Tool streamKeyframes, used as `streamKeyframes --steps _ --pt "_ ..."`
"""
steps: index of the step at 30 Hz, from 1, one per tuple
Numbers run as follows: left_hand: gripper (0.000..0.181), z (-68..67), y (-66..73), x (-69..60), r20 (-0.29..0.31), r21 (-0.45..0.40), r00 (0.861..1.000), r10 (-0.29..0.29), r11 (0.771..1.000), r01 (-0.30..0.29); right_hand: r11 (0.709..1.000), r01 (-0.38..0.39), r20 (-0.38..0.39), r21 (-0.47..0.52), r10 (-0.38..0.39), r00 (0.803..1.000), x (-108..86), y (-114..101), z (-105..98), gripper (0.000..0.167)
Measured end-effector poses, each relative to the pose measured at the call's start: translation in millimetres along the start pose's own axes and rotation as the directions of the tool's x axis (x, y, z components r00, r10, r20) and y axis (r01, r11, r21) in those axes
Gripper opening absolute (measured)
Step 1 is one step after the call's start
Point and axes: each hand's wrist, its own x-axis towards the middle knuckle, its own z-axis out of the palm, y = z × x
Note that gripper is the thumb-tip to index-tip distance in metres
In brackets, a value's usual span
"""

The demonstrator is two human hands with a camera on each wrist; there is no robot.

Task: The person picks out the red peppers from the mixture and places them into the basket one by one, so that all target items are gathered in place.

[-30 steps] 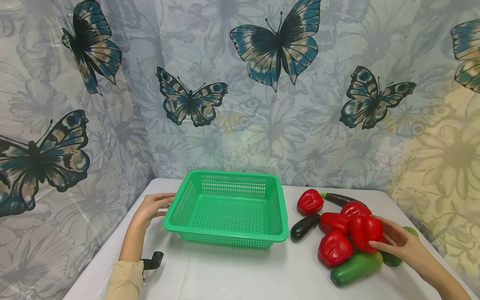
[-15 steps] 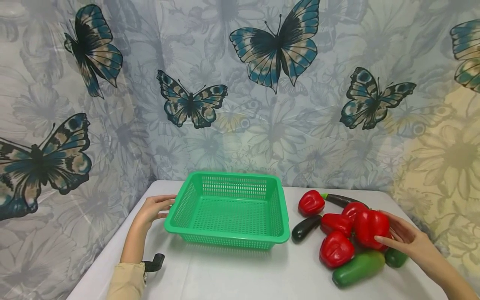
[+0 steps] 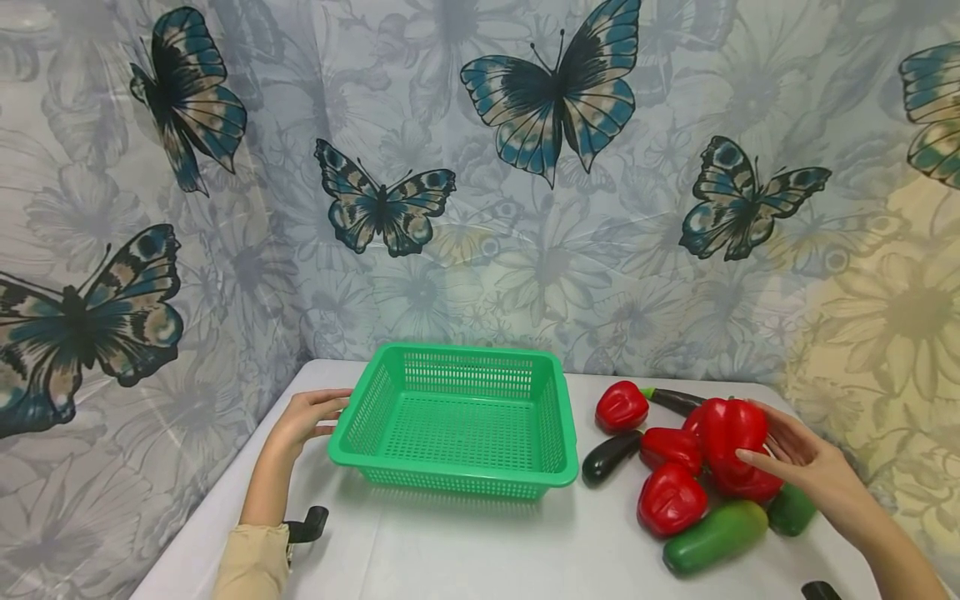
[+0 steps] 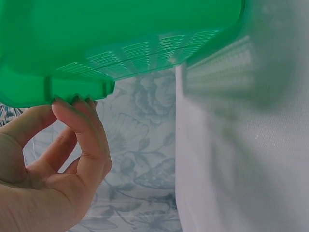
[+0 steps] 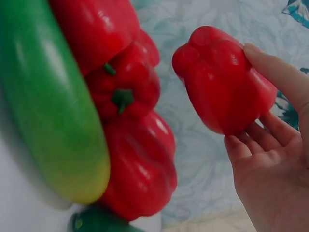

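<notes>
A red bell pepper [image 3: 731, 429] is held up off the pile by my right hand [image 3: 810, 458]. In the right wrist view that hand [image 5: 277, 154] grips the pepper [image 5: 224, 84] between thumb and fingers, apart from the other peppers [image 5: 140, 169]. My left hand [image 3: 303, 421] is at the left side of a green perforated plastic basket [image 3: 453, 477]. Seen from the left wrist, bent, relaxed fingers [image 4: 84, 130] touch the lower edge of the basket's rim [image 4: 77, 87] with their tips. Nothing lies in the basket.
More red bell peppers [image 3: 672, 500], a dark eggplant [image 3: 611, 457], a long thin eggplant [image 3: 675, 401], a long green vegetable with a yellowish end [image 3: 716, 536] and another green one [image 3: 791, 508] lie on the white table [image 3: 450, 550]. A butterfly-print cloth [image 3: 540, 292] hangs behind.
My right hand has raised the red bell pepper and shifted it slightly left over the last half second, showing another pepper beneath it. The left hand and basket stay in place.
</notes>
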Motion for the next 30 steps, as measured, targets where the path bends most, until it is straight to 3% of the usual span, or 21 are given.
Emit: streamKeyframes --steps 10,20,30 --pt "0.051 0.4 0.1 0.7 -0.011 -0.002 1.000 -0.001 1.000 0.001 1.000 -0.010 0.028 -0.027 0.011 1.000 15.1 -24.2 12.2 0.074" --pt "0.051 0.4 -0.4 1.8 -0.010 0.002 1.000 -0.001 1.000 0.001 0.996 0.075 0.018 0.051 -0.076 0.997 23.4 -37.6 23.3 0.070" --pt "0.050 0.7 0.4 1.4 -0.014 -0.001 1.000 -0.005 1.000 0.005 0.997 0.056 0.022 0.045 -0.057 0.998 33.9 -56.6 33.3 0.076"
